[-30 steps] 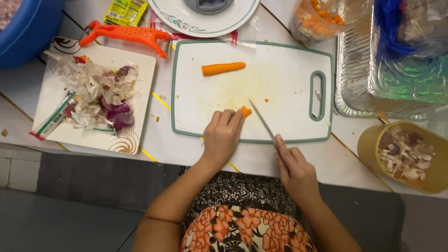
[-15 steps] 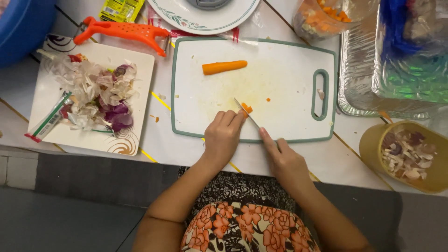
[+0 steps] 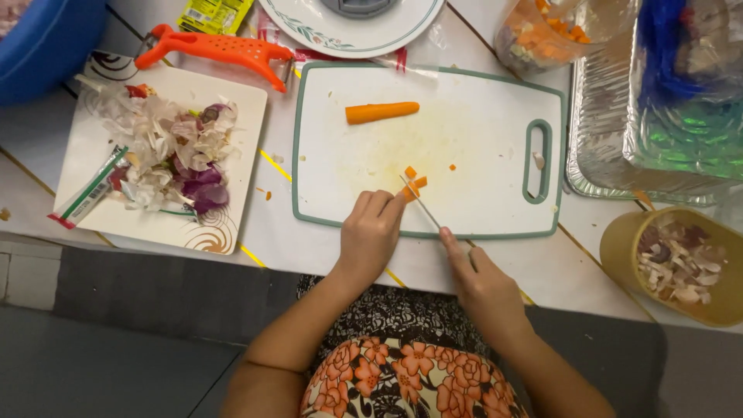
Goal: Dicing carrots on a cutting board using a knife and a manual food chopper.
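- Left hand (image 3: 371, 236) rests on the near edge of the white cutting board (image 3: 495, 155), fingertips curled in and pinching the small carrot pieces (image 3: 412, 184) against the board — a narrow, closed pinch on the food itself.
- Right hand (image 3: 484, 282) is wrapped around the handle of a thin knife (image 3: 422, 203); the forefinger lies along the spine, and the blade tip sits at the carrot pieces, just beside the left fingertips.
- A longer carrot stick (image 3: 381, 112) lies uncut near the far edge of the board, well apart from both hands.
- Around the board: an orange peeler (image 3: 220, 48) to the upper left, a square plate (image 3: 93, 147) heaped with onion and garlic skins, a foil tray (image 3: 611, 166) to the right, a tan bowl (image 3: 623, 251) of scraps at the near right.
- Risk, as judged: blade and fingertips are almost touching — a piece this small could roll or slip under pressure and bring the edge onto a finger.
- Second risk: the board sits close to the table edge; a hard downward cut could shift it toward the person.
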